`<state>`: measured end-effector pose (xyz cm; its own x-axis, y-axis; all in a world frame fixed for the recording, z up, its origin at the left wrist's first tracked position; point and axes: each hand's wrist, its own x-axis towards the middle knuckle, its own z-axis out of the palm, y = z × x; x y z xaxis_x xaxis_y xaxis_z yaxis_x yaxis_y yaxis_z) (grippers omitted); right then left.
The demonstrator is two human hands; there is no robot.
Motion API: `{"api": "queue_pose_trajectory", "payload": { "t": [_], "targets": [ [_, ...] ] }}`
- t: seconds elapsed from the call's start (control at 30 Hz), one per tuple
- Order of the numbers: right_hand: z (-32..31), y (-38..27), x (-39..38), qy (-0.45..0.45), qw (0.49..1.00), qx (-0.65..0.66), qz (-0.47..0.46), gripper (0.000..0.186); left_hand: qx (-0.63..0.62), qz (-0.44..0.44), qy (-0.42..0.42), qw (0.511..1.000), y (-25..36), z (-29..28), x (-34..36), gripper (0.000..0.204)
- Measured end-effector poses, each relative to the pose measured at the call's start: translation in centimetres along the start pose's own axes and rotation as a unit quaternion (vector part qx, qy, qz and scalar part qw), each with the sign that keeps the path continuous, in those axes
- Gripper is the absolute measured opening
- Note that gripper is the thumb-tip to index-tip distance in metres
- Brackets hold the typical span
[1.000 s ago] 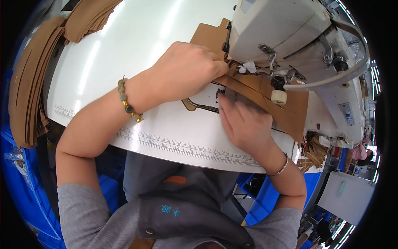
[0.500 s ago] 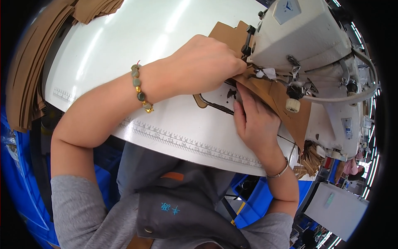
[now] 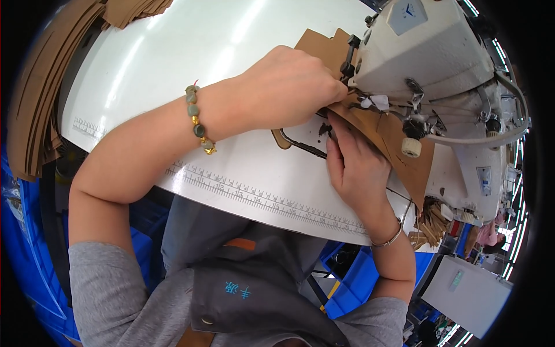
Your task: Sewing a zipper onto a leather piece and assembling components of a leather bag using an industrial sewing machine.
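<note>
The left hand [image 3: 298,87] lay just left of the sewing machine [image 3: 428,49], back upward and fingers curled in toward the palm at the edge of a brown sheet [image 3: 419,161]. Its fingertips were hidden, so whether they pinched the sheet could not be told. The right hand [image 3: 362,165] was on the person's side of the machine, loosely open, thumb parted from nearly straight fingers; the fingers reached to the sheet's near edge, their tips partly covered, and no firm grip showed.

The sheet ran from the far left of the machine, past its working end, to a pointed corner on its near side. A beaded bracelet [image 3: 195,118] circled the left wrist and a metal bangle [image 3: 394,234] the right.

A tan-edged dark slot [image 3: 282,139] lay left of the machine in the white tabletop [image 3: 196,52], whose near edge bore a ruler scale [image 3: 260,202]. A bundle of brown strips [image 3: 430,224] sat on the machine's near side. Well left of the machine stood a thick stack of brown pieces [image 3: 49,92], with a smaller pile [image 3: 132,11] beyond it. Nearer the person than the machine, below the tabletop, was a blue bin [image 3: 357,283].
</note>
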<state>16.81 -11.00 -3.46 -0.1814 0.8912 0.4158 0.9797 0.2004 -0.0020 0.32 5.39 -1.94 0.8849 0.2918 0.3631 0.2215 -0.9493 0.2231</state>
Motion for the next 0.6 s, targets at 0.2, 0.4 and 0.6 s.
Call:
{"api": "queue_pose_trajectory", "payload": {
  "t": [0.2, 0.4, 0.6],
  "targets": [
    [0.32, 0.31, -0.22, 0.0, 1.0, -0.006, -0.001, 0.053, -0.008, 0.011, 0.005, 1.0, -0.08, 0.02, 0.02, 0.019],
    [0.43, 0.45, -0.7, -0.015, 1.0, -0.019, 0.013, 0.052, -0.003, 0.003, 0.005, 1.0, 0.05, -0.1, -0.11, 0.016],
    [0.35, 0.36, -0.74, -0.044, 0.998, 0.009, 0.043, 0.052, -0.024, 0.016, 0.007, 1.0, -0.24, 0.12, -0.16, 0.012]
  ]
}}
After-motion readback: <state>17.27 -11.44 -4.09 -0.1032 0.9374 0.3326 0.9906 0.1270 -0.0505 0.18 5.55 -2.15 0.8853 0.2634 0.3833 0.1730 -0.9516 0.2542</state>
